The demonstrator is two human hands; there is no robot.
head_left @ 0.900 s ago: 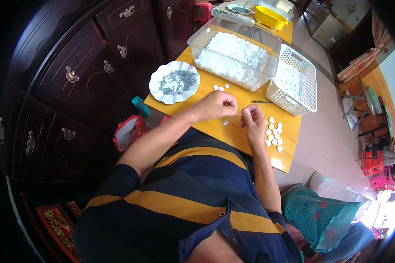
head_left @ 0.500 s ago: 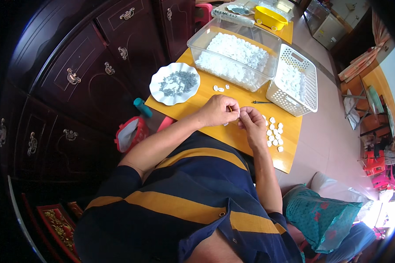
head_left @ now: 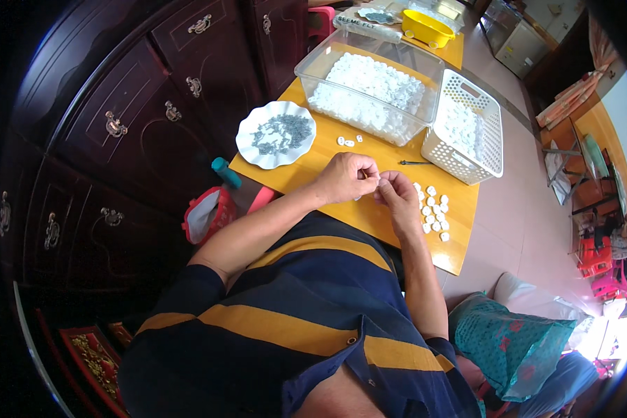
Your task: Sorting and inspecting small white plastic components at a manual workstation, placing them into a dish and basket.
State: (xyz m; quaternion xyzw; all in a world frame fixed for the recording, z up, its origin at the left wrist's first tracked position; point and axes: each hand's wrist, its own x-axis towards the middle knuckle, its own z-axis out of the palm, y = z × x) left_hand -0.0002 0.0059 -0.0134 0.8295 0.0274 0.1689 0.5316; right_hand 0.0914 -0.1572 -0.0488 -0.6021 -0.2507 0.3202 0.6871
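Observation:
Over the wooden table (head_left: 369, 216) my left hand (head_left: 345, 177) and my right hand (head_left: 400, 196) meet at the fingertips. Both are closed in a pinch. Whatever lies between the fingers is too small and covered to make out. Several small white plastic pieces (head_left: 436, 212) lie scattered just right of my right hand. A few more white pieces (head_left: 349, 143) sit beyond my left hand. A white scalloped plate (head_left: 247, 145) bearing small dark grey bits is to the left. A thin dark tool (head_left: 414, 163) rests beyond my right hand.
A clear plastic bin (head_left: 404, 132) full of white pieces stands at the back, beside a white perforated basket (head_left: 460, 161) holding more. Farther off is a yellow tub (head_left: 425, 29). A red bag (head_left: 219, 221) hangs low left, near dark cabinets (head_left: 139, 139). A teal bag (head_left: 508, 341) is at right.
Both hands stay pinched together in nearly the same place, with only slight finger movement. The whole view has shifted very slightly.

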